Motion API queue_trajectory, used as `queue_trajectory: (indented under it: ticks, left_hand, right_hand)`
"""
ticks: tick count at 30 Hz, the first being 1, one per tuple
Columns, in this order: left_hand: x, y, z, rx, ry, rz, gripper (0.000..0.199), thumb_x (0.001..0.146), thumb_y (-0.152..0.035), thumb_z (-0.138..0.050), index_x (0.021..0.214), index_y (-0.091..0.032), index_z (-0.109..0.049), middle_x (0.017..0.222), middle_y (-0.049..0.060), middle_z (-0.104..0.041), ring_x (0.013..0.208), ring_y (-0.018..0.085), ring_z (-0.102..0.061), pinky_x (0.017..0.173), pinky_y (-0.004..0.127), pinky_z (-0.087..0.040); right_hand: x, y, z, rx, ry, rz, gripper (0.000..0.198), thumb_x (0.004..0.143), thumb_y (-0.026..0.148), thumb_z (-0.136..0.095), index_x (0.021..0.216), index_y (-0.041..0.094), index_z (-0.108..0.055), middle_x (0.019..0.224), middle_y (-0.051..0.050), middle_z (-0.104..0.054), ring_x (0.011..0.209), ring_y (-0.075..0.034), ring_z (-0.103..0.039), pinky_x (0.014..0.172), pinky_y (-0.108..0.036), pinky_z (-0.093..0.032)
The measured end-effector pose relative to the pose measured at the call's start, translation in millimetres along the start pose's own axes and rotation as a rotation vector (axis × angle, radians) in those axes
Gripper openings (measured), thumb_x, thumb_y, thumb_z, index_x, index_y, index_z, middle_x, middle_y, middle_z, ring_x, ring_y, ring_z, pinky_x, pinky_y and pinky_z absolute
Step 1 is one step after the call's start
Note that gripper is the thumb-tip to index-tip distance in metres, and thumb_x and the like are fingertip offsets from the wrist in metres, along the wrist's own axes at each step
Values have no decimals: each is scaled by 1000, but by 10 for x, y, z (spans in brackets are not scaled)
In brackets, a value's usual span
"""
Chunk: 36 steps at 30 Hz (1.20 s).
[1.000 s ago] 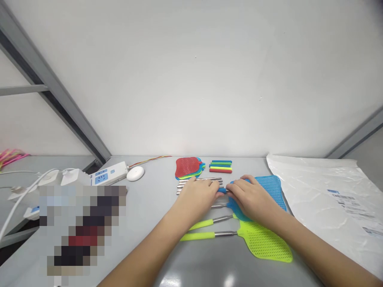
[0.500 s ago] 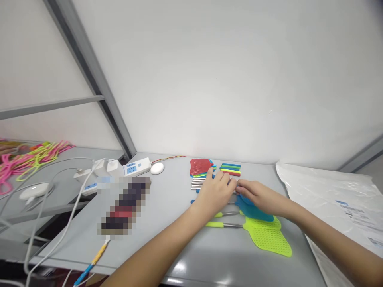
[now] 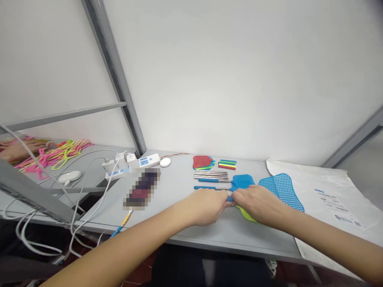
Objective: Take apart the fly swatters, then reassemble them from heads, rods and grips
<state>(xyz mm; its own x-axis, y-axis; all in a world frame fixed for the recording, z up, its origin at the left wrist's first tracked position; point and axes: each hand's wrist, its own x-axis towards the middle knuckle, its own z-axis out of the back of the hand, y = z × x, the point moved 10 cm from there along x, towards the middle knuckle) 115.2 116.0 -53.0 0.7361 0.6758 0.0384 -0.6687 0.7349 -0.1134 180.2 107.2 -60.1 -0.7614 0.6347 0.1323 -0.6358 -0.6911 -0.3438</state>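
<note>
My left hand [image 3: 209,205] and my right hand [image 3: 257,203] are closed close together at the neck of a blue fly swatter. Its perforated head [image 3: 281,190] sticks out to the right, beyond my right hand. Most of its shaft is hidden by my fingers. Just behind my hands lie more blue swatters, with a flat blue head [image 3: 243,181] and blue handles [image 3: 206,187]. A lime-green swatter [image 3: 247,214] shows partly under my right hand. Farther back are a row of metal rods [image 3: 211,174], a stack of swatter heads with red on top [image 3: 202,161], and coloured grips [image 3: 227,164].
A large white plastic bag [image 3: 335,199] covers the table's right side. To the left are a pixelated phone-like object [image 3: 142,189], a round white object [image 3: 165,162] and a power strip [image 3: 149,160] with cables. Another person's hand [image 3: 24,151] is near pink and yellow cords [image 3: 66,155].
Both hands have come nearer the table's front edge, now holding a blue swatter whose head shows at the right. The lime-green swatters are mostly covered. Another person's hand appears far left.
</note>
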Motion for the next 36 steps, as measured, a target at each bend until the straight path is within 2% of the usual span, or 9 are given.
queue_trajectory:
  ticks: [8, 14, 16, 19, 21, 25, 27, 33, 36]
  left_hand:
    - [-49, -130, 61, -414, 175, -120, 35, 95, -42, -27, 72, -22, -44, 66, -2, -55, 58, 13, -52, 54, 24, -39]
    - [-151, -86, -439, -1177, 753, 115, 36, 91, -53, -35, 71, -23, -31, 59, -7, -27, 40, 7, -18, 38, 21, -18]
    - [-180, -84, -524, -1335, 859, 165, 37, 90, -54, -38, 71, -23, -29, 60, -8, -22, 41, 7, -9, 38, 21, -10]
    - [-178, -21, -545, -1352, 893, 191, 37, 89, -55, -37, 72, -24, -29, 60, -7, -20, 42, 7, -6, 39, 21, -7]
    - [-134, 49, -469, -1201, 811, 158, 36, 91, -54, -33, 73, -24, -31, 60, -7, -25, 41, 8, -13, 38, 22, -13]
    - [73, 208, 33, -482, 279, 7, 34, 96, -44, -26, 73, -22, -40, 63, -3, -46, 47, 11, -37, 46, 25, -29]
    - [99, 216, 209, -140, 96, -1, 31, 96, -40, -28, 78, -21, -46, 65, 0, -54, 49, 14, -46, 47, 26, -31]
    - [180, 185, 171, 267, -69, -12, 25, 96, -31, -34, 86, -18, -53, 64, 4, -61, 50, 20, -58, 45, 27, -33]
    - [209, 153, 124, 344, -125, -50, 27, 96, -33, -35, 83, -17, -52, 62, 4, -60, 46, 19, -57, 41, 27, -28]
  right_hand:
    - [-72, 139, 256, -106, -43, 119, 16, 83, 6, -42, 76, 19, -46, 63, 1, -55, 51, -13, -45, 56, -31, -18]
    - [2, 114, 213, -133, -74, 147, 18, 87, 9, -39, 74, 19, -46, 64, 0, -56, 50, -12, -41, 58, -31, -18]
    - [33, 112, 161, -117, -83, 168, 18, 87, 10, -37, 74, 19, -46, 64, 1, -56, 50, -12, -40, 58, -31, -18]
    - [83, 68, 112, -94, -102, 172, 20, 90, 13, -36, 75, 19, -46, 65, 0, -57, 51, -12, -39, 59, -31, -17]
    - [118, 20, 118, -88, -113, 167, 20, 92, 14, -35, 76, 19, -47, 65, 0, -58, 51, -12, -40, 59, -31, -17]
    - [186, -97, 188, -44, -96, 135, 16, 91, 12, -37, 80, 19, -48, 67, 0, -60, 54, -12, -45, 58, -30, -18]
    - [213, -168, 183, -7, -47, 98, 14, 88, 10, -40, 81, 19, -47, 67, 1, -60, 54, -12, -47, 57, -30, -19]
    - [193, -385, 21, 156, 107, -75, 10, 90, 19, -44, 80, 21, -47, 65, 2, -61, 46, -11, -45, 50, -28, -16]
    - [147, -428, -31, 300, 175, -120, 28, 98, 36, -32, 79, 21, -47, 61, 2, -57, 43, -10, -39, 47, -27, -14]
